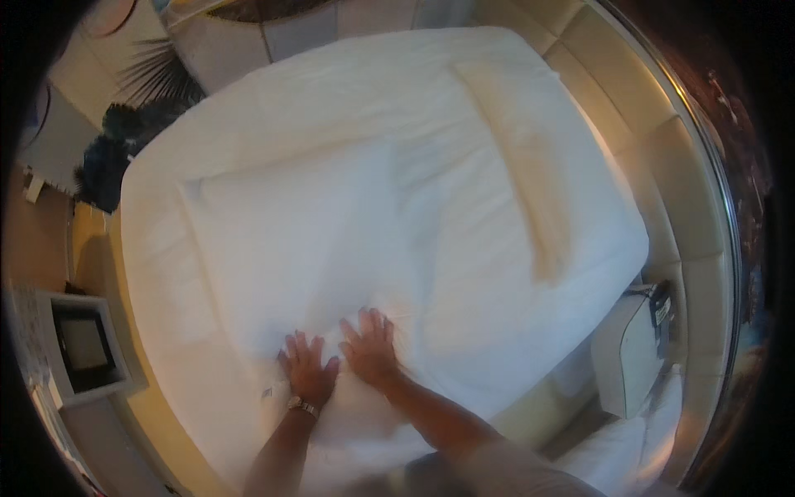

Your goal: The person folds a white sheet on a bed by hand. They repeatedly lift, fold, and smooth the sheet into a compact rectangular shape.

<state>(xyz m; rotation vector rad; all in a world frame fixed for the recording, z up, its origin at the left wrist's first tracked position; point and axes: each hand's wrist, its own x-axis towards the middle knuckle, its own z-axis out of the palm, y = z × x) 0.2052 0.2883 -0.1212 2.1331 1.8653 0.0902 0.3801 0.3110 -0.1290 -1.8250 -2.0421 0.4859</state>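
My left hand (pixel 309 369), with a metal-band watch (pixel 303 407) at its wrist, rests palm down with its fingers spread. Close beside it, my right hand (pixel 371 348) also presses down with fingers apart. Under both hands is the near edge of a flat white rectangular piece of bedding (pixel 279 236), possibly a pillow or a folded cover; I cannot tell which. It lies on a bed covered with a white sheet (pixel 372 81), which has creases right of that piece. A small tag (pixel 267 392) shows left of my left wrist.
A long raised white shape (pixel 522 161), perhaps a pillow, lies toward the padded headboard (pixel 652 168). A white bedside cabinet (pixel 627 354) stands at the right. At the left are a white-framed screen (pixel 84 345) and dark-leaved plants (pixel 118 143).
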